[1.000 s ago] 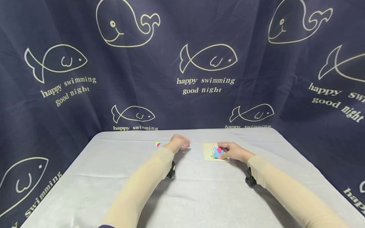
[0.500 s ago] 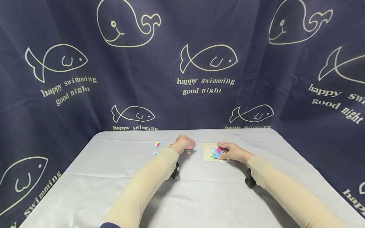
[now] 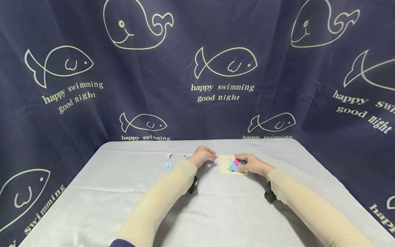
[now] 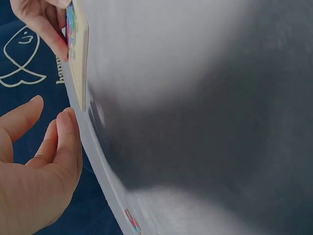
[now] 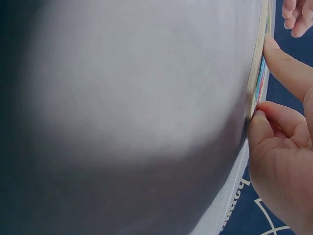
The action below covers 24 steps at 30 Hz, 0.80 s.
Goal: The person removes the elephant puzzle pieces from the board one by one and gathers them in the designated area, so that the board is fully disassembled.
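A pale, square puzzle board [image 3: 224, 168] lies toward the back of the table, carrying a blue picture piece [image 3: 233, 166] with an eye and some pink. My right hand [image 3: 255, 164] holds the board at its right side, thumb and fingers spread over its face and edge, hiding part of the picture. Just left of the board hovers my left hand [image 3: 204, 155]. In the left wrist view there is a gap between the thumb [image 4: 24, 117] and the fingers of this hand, and nothing shows between them.
Loose puzzle pieces lie left of my left forearm: one with red and yellow [image 3: 170, 156], a blue one [image 3: 169, 166] and another [image 3: 186, 156] partly behind the hand. A grey cloth covers the table [image 3: 216, 212]. A dark blue fish-print curtain [image 3: 172, 75] hangs behind.
My left hand has moved right, close to the board's left edge, bringing loose pieces behind its arm into sight. The right hand and the board stay in place.
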{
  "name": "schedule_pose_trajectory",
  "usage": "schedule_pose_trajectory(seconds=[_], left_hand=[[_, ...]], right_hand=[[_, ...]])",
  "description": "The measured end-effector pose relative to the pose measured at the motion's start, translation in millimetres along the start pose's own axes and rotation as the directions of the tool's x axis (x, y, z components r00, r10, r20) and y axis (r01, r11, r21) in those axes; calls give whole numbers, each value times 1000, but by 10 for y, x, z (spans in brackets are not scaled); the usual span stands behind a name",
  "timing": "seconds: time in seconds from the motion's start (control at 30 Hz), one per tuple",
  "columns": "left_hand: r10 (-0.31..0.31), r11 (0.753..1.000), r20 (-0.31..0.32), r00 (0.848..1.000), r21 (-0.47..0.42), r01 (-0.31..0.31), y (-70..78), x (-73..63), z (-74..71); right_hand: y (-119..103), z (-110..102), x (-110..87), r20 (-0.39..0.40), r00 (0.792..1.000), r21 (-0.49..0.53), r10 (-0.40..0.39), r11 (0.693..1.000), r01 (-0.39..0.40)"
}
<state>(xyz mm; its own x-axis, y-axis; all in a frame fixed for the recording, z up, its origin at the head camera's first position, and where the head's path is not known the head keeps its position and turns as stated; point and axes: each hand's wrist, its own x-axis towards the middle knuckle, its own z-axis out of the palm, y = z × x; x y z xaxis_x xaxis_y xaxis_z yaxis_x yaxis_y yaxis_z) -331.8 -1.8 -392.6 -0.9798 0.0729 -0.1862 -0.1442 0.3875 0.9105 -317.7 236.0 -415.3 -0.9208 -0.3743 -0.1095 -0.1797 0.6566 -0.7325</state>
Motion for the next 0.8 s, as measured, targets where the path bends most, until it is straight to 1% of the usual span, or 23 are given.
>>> schedule_pose_trajectory(seconds=[0.13,0.3,0.53,0.7,0.8], left_hand=[[-4,1000,3,1000,14,4,8,9,28],[17,1000,9,1000,25,-17,23,9,80],[16,1000,46,999,-10,-16,57,-46,188],[28,999,95,995,41,-33,90,-83,276],[39,995,122,992,89,-50,97,-72,335]], right_hand=[[-4,2,4,3,1000,-9,12,1000,-12],[-12,-9,-2,2,1000,-18,1,1000,-1],[-16,-12,-3,11,1000,-2,8,1000,-8],[-9,-15,-1,13,1000,-1,-4,1000,4],[-8,-18,0,15,1000,3,-5,1000,5]])
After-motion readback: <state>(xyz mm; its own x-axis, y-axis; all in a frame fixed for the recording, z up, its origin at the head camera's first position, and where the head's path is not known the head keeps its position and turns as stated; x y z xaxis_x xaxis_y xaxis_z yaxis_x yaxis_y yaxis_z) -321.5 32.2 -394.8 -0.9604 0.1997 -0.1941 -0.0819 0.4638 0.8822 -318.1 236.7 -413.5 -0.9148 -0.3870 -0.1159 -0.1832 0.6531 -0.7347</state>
